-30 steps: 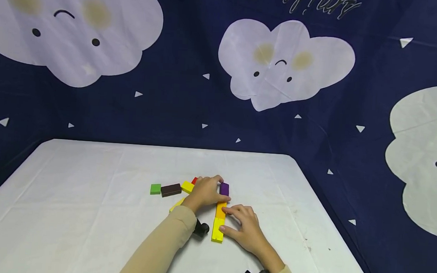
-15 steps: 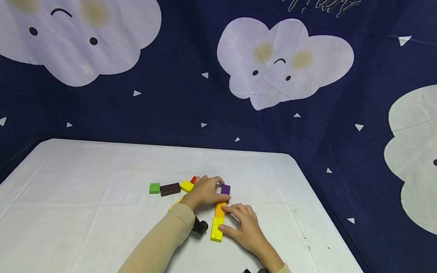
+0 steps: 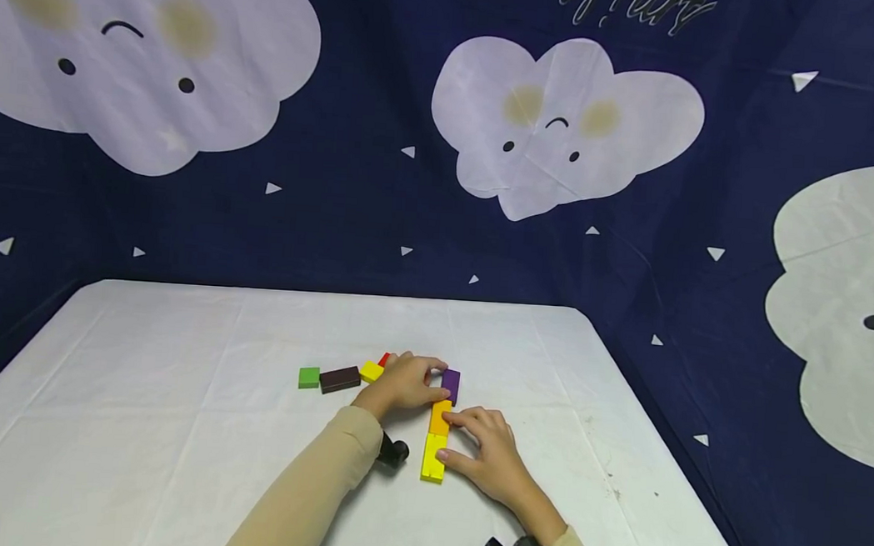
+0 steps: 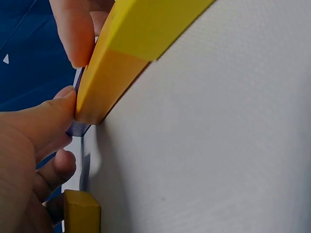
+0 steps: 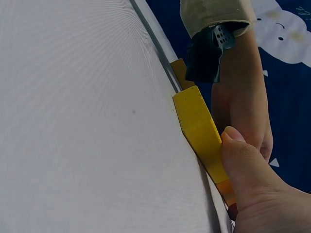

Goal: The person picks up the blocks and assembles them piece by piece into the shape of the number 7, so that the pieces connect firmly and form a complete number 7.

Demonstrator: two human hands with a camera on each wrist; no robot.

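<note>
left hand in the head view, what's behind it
Behind the left hand, the end of a red block peeks out, with a yellow block beside it. The hand covers the rest of the red one; anything fully hidden cannot be told.

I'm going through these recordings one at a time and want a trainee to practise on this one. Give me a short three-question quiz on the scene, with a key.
1. Multiple choice: what colour is the block sitting between the purple block and the near yellow block?
A) green
B) orange
C) red

2. True or false: in the head view, the dark brown block lies between the green block and the loose yellow block.

3. Fill in the missing word: the hand nearest the purple block is the person's ____ hand.

Key
1. B, the orange block.
2. True.
3. Left: the left hand.
</note>
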